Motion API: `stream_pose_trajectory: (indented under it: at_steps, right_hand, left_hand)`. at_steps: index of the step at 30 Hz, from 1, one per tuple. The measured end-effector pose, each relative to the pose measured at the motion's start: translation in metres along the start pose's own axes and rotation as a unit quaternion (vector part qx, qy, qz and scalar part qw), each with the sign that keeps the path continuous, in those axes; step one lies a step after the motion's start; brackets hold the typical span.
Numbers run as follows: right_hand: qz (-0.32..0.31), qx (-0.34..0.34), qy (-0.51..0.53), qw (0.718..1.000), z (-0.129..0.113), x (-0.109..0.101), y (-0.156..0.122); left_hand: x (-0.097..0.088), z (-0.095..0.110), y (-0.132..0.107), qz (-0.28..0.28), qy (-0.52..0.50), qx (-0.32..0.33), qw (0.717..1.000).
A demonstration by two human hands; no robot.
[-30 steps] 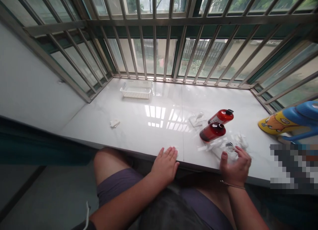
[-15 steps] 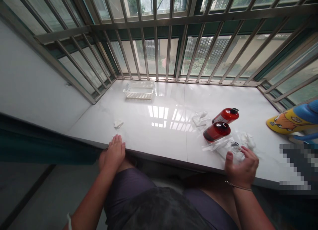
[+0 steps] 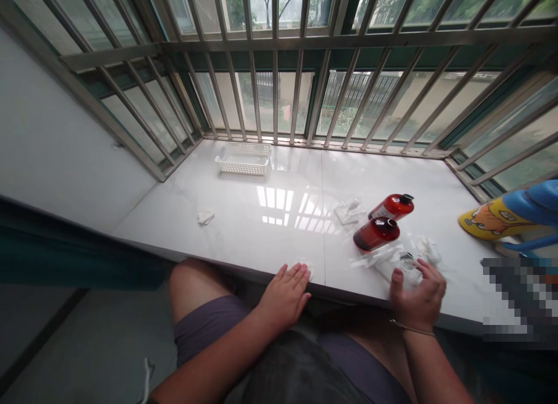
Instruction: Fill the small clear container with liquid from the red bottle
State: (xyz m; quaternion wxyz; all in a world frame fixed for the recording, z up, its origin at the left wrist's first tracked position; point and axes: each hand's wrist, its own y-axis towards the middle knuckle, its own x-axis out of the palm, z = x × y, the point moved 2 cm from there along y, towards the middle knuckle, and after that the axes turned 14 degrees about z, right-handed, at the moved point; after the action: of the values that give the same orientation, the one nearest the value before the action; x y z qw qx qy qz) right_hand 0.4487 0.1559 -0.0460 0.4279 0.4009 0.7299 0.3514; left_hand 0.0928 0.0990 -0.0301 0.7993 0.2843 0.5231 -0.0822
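My left hand (image 3: 285, 293) lies flat at the counter's front edge, fingers stretched out together. A faint whitish patch shows by its fingertips; I cannot tell what it is. My right hand (image 3: 418, 290) rests at the front edge to the right, thumb and fingers apart, beside a clear plastic packet (image 3: 390, 265) with a dark round part in it. Whether the fingers touch the packet is hard to tell. Just behind the packet, an uncapped dark red bottle (image 3: 375, 235) lies tilted in view, next to a red bottle with a black cap (image 3: 392, 206).
A crumpled white tissue (image 3: 206, 218) is on the left of the white counter (image 3: 244, 218). Farther back sits a white basket (image 3: 244, 161). More crumpled white tissue (image 3: 426, 250) and a clear wrapper (image 3: 349, 211) lie around the bottles. A yellow-and-blue bottle (image 3: 501, 215) stands at right. Metal bars (image 3: 274, 96) line the window.
My left hand has slid right along the counter's front edge, away from the crumpled tissue on the left. My right hand stays by the packet. The view has shifted slightly.
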Motion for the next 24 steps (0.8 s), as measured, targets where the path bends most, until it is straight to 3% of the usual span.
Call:
stream_pose_trajectory:
  at_steps: [4,8,11,14,18,21,23,24]
  right_hand:
    - [0.000,0.003,-0.003,1.000,-0.001,0.000,0.000]
    - [0.005,0.002,-0.006,1.000,-0.001,0.000,0.000]
    - [0.007,0.003,-0.003,1.000,0.000,0.000,-0.001]
    - [0.007,0.008,-0.002,1.000,0.001,0.001,-0.002]
    - [0.006,0.016,-0.001,1.000,0.002,0.001,-0.003]
    - [0.001,0.012,0.000,1.000,0.002,0.001,-0.003]
    - [-0.003,0.007,0.001,1.000,0.002,0.001,-0.002]
    - [-0.003,0.005,0.002,1.000,0.002,0.001,-0.002]
  left_hand:
    - [-0.036,-0.080,-0.016,0.012,0.117,-0.135,0.984]
    - [-0.083,-0.171,-0.032,0.030,0.238,-0.318,0.917]
    - [-0.095,-0.201,-0.031,0.024,0.237,-0.352,0.905]
    - [-0.077,-0.180,-0.013,0.019,0.212,-0.300,0.930]
    - [-0.022,-0.089,0.021,-0.003,0.079,-0.112,0.991]
    - [0.010,-0.023,0.040,-0.023,-0.012,0.020,0.999]
    - [0.019,-0.006,0.052,-0.027,-0.015,0.031,0.999]
    - [0.020,-0.006,0.059,-0.035,-0.008,0.028,0.999]
